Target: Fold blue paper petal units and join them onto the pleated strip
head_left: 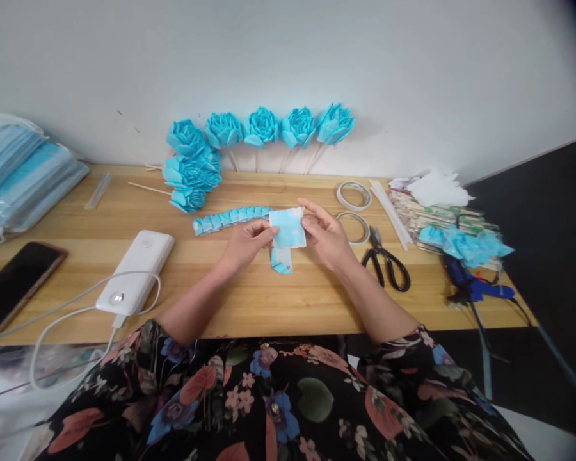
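Between my two hands, above the middle of the table, is a light blue square piece (288,227) that looks like cut mask fabric. My left hand (247,243) pinches its left edge with thumb and finger. On the right edge, the thumb and fingers of my right hand (327,235) grip it, one finger stretched upward. Beneath it lies a small blue folded piece (282,261). Just behind my left hand runs a row of folded blue pieces (228,219), its right end hidden by the square.
Blue fabric roses (262,127) on sticks stand along the wall, others lie left. To the right are tape rolls (354,196), black scissors (388,262), glue sticks (391,213) and a blue glue gun (489,288). A power bank (137,269), phone (19,282) and masks (24,169) are left.
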`<state>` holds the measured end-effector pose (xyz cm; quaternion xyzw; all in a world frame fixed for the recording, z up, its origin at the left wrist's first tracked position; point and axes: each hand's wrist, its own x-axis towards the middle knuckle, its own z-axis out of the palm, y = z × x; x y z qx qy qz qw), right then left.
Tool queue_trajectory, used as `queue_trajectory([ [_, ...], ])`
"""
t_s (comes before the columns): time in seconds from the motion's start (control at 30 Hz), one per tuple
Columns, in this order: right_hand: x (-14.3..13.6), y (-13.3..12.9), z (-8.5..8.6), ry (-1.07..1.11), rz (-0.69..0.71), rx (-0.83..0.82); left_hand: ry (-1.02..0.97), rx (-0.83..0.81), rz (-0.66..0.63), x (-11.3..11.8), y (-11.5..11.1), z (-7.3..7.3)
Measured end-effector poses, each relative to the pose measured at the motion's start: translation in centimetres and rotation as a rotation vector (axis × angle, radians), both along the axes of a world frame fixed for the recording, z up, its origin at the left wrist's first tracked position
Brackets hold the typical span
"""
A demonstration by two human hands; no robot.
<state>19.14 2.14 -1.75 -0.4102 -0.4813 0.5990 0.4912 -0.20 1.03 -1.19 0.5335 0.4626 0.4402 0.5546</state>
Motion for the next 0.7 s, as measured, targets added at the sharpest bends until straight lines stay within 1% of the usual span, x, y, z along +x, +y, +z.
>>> queue_trajectory([
  [0.17,0.1,-0.1,0.42,0.082,-0.02,-0.017,0.01,0.007,0.002,-0.08,-0.03,0.08],
  [0.4,0.13,0.14,0.14,-0.015,-0.004,0.008,0.014,-0.003,0.004,-0.03,-0.05,0.21],
  [0.53,0.18,0.26,0.1,0.003,-0.028,0.024,0.011,0.003,0.021,-0.04,0.0,0.13],
  [0.7,0.21,0.39,0.0,0.038,-0.047,0.031,0.013,0.006,0.011,-0.07,0.07,0.08],
])
